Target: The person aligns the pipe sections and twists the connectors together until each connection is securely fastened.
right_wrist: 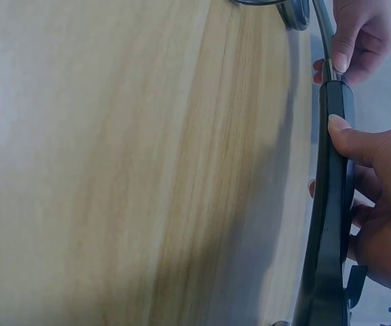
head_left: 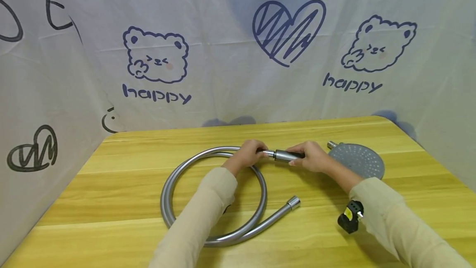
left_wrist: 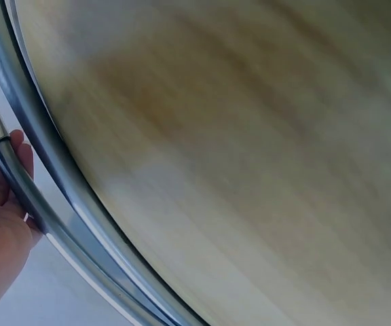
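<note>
My left hand pinches a silver shower hose close to its metal end fitting. That fitting meets the end of a grey and black shower handle, which my right hand grips with thumb and fingers. In the right wrist view, the handle runs down past my right hand and has a small black tab on its side. A round grey shower head with many nozzles shows behind my right forearm. The right hand hides part of the handle.
Most of the hose lies in a loop on the wood-grain table, its other end nut pointing up and right. A small silver threaded fitting sits at the shower head's upper left. White cloth with drawings hangs behind the table.
</note>
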`<state>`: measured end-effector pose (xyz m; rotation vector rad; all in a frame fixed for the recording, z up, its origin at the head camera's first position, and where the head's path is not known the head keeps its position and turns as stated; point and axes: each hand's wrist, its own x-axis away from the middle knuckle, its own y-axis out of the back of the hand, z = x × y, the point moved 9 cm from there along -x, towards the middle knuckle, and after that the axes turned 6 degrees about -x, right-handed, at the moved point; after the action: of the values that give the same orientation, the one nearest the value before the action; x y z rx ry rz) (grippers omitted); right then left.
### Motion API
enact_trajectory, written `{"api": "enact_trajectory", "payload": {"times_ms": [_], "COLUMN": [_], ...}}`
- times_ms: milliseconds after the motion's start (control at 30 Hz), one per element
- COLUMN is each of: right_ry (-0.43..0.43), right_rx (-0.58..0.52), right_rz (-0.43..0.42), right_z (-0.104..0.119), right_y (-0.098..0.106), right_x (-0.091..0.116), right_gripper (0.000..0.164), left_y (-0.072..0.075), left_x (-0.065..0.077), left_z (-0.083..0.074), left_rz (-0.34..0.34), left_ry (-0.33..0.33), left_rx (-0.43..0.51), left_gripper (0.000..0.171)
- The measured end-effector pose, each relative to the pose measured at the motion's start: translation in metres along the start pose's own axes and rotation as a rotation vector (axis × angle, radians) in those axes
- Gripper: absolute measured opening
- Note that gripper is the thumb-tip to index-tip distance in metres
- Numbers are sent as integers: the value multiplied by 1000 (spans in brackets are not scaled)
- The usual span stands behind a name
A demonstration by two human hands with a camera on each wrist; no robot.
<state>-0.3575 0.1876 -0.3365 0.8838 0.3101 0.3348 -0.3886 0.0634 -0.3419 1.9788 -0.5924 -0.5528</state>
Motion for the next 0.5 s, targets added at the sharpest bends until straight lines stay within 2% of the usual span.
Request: {"api": "enact_trajectory", "payload": {"times_ms": [133, 300, 500], "right_ry": [-3, -1, 1], "right_rx": [2, 3, 0], "right_rz": [-1, 2, 3], "right_z": [0, 0, 0], "right_y": [0, -1, -1], "right_x": [0, 0, 0], "right_gripper": [37, 37, 37], "left_y": [3, 2, 2], "left_x": [3, 2, 1], "left_z": [-3, 1, 2], "left_rz": [-20, -15, -37], "left_ry": [-1, 25, 33], "left_rx": [-17, 22, 24], "left_gripper": [18, 16, 16]}}
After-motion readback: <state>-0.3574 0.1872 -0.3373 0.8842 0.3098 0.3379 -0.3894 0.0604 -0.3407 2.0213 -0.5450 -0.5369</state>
